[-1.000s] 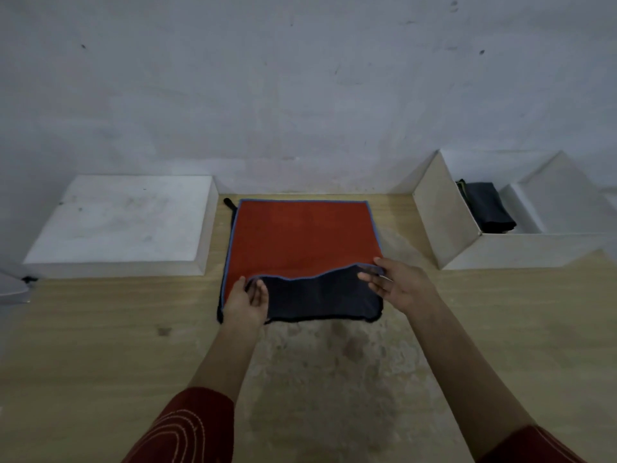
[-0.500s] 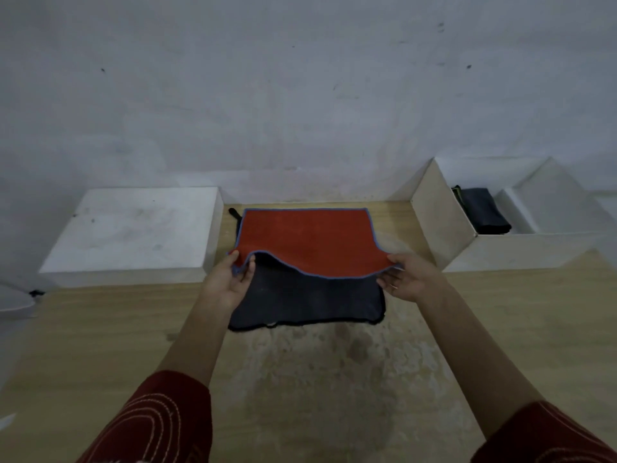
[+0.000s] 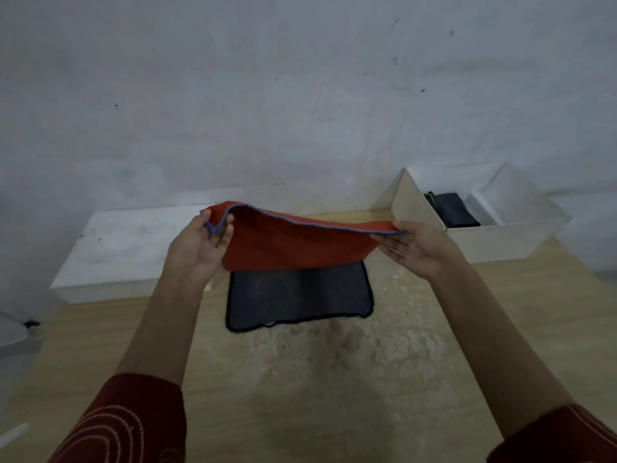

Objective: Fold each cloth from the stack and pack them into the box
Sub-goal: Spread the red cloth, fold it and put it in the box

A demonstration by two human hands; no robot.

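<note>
Holding red blue-edged fabric cloth [image 3: 293,245] aloft | left hand [image 3: 200,242] pinches 9 o'clock corner, right hand [image 3: 414,248] pinches 3 o'clock corner | advice: level corners, fold clear of dark black-hemmed cloth [image 3: 300,295]

matt orange cloth [image 3: 293,243]; worn, blotchy wood table [image 3: 334,379]; matt white box [image 3: 500,242].

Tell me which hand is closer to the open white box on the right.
Right. The right hand pinches a corner of the red cloth just left of the box; the left hand grips the opposite corner, much farther left.
</note>
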